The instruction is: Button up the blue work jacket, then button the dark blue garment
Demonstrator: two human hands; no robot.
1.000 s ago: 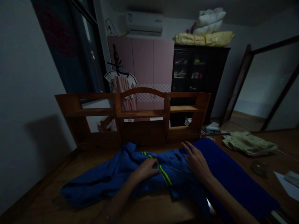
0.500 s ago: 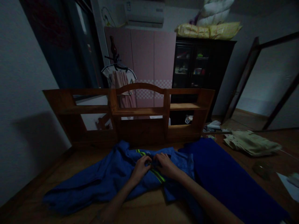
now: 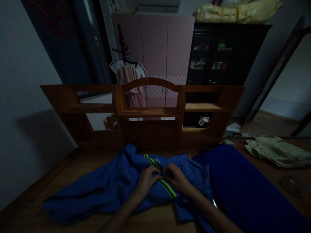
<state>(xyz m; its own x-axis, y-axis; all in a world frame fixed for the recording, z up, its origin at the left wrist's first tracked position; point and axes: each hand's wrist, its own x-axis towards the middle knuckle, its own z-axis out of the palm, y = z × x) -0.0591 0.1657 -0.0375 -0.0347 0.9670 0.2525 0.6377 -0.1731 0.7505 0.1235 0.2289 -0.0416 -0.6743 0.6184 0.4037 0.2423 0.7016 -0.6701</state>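
Note:
A blue jacket (image 3: 116, 184) with a yellow-green stripe lies spread on the wooden bed boards, one sleeve stretched to the left. Over its striped middle, my left hand (image 3: 148, 179) pinches the cloth with thumb and fingertips. Close beside it, my right hand (image 3: 177, 177) is closed on the jacket in the same way, the fingertips of both hands nearly meeting. Whatever small part of the front lies between the fingertips is too dark to make out.
A wooden headboard (image 3: 150, 111) with shelves stands behind the jacket. Folded dark blue cloth (image 3: 243, 184) lies to the right, with pale green cloth (image 3: 277, 150) beyond it. A pink wardrobe (image 3: 155, 45) and a black cabinet (image 3: 228, 55) stand farther back.
The view has tilted down and come closer. My hands stay over the jacket's striped front, their fingertips now nearer together and slightly lower along the stripe.

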